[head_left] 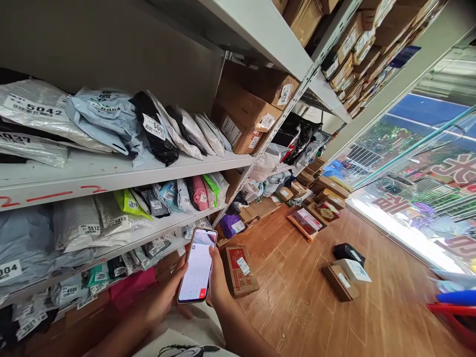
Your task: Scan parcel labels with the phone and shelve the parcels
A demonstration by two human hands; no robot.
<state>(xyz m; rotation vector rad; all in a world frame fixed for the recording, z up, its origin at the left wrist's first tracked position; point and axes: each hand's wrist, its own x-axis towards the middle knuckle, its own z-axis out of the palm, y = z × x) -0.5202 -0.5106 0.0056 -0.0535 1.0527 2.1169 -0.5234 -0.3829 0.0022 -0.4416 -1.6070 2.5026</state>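
- Phone [194,272]: between both hands, in front of the lower shelves, screen lit, strip of picture at the top, red patch at the bottom; text too small to read.
- Left hand [171,283]: clamped along the phone's left edge. Right hand [220,281]: clamped on its right edge, thumb over the screen's margin.
- Progress (judgement): phone in use, nothing on screen confirms a finished step. Numbered parcels already shelved; red-printed carton [241,271], black package [348,254], white box [357,270] and brown box [338,283] remain on the floor [293,312].
- Middle shelf [201,169]: carries labelled bags, e.g. silver bag 5042 [37,101], plus stacked cartons [243,106] at its far end.
- Next shelf down: more bags, including yellow-green bag [131,202].
- Bag and carton contents: hidden.
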